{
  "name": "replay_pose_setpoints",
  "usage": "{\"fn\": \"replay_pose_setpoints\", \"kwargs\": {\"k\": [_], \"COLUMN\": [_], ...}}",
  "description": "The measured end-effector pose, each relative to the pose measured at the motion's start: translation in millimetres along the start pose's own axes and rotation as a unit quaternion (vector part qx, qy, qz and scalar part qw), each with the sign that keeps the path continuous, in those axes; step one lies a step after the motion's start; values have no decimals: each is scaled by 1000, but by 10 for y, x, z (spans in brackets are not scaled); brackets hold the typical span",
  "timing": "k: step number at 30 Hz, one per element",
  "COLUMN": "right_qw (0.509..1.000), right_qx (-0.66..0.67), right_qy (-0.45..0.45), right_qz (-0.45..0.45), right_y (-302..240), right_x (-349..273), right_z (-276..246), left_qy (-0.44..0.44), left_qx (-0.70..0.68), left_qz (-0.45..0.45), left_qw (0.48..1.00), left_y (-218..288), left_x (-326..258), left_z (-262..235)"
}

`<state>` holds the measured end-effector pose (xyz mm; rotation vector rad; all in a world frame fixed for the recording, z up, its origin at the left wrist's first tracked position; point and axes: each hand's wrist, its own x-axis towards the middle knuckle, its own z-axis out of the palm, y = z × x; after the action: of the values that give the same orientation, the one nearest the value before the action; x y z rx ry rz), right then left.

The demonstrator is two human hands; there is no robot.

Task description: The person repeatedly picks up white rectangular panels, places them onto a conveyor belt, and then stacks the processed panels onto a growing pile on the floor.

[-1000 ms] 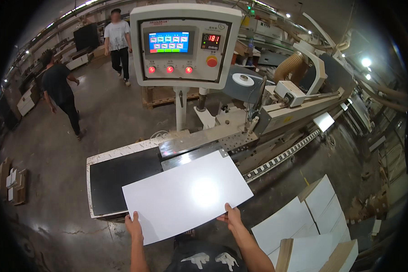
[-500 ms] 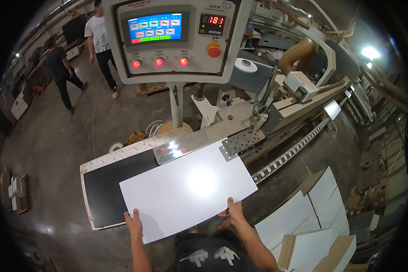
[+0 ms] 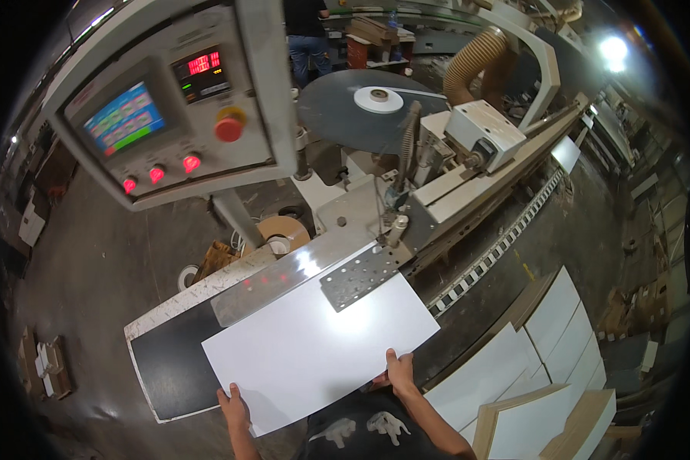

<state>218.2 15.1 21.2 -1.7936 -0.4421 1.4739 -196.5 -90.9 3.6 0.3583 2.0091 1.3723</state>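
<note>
A white rectangular panel (image 3: pixel 307 360) lies partly on the black machine table (image 3: pixel 172 364), its near part reaching out over the edge toward me. My left hand (image 3: pixel 235 410) grips its near left corner, thumb on top. My right hand (image 3: pixel 399 373) holds the near edge farther right, thumb on top and fingers underneath, mostly hidden. The panel's far edge runs along a shiny metal guide (image 3: pixel 276 280). A perforated metal plate (image 3: pixel 364 277) covers part of the panel's far right side.
A control box (image 3: pixel 184 115) with a lit screen and red buttons stands at upper left. Beyond the guide is a grey disc with a white tape roll (image 3: pixel 378 98). A roller track (image 3: pixel 498 241) runs far right. White panels (image 3: pixel 475 376) are stacked at my right.
My view has swung right, so the control box appears farther left. Both hands have carried the panel rightward along the guide, with more of it under the perforated plate.
</note>
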Motion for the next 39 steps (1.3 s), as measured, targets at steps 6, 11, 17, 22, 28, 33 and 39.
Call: {"fn": "replay_pose_setpoints", "kwargs": {"k": [6, 11, 17, 22, 28, 33, 39], "right_qw": [998, 999, 995, 989, 931, 929, 889], "right_qx": [48, 48, 52, 116, 199, 228, 392], "right_qy": [-42, -11, -48, -80, -289, -289, -233], "right_qz": [3, -6, -69, -54, 100, 42, -30], "right_y": [-216, -588, -891, -950, -385, -233, -381], "right_x": [286, 603, 896, 895, -346, -1041, -919], "right_z": [-407, -633, -1034, -1468, -978, -295, -223], "left_qy": [-57, -22, -27, -31, -159, -220, -235], "left_qx": [49, 60, 50, 27, 65, 136, 174], "left_qz": [-45, -48, 19, 34, 76, 255, 122], "left_qw": [996, 997, 998, 999, 982, 932, 949], "left_y": [272, 206, 184, 229, 17, -250, 385], "left_x": [-253, -352, -539, -777, -736, -586, -809], "left_z": [442, 983, 1596, 2177, 2466, 1977, 1303]}}
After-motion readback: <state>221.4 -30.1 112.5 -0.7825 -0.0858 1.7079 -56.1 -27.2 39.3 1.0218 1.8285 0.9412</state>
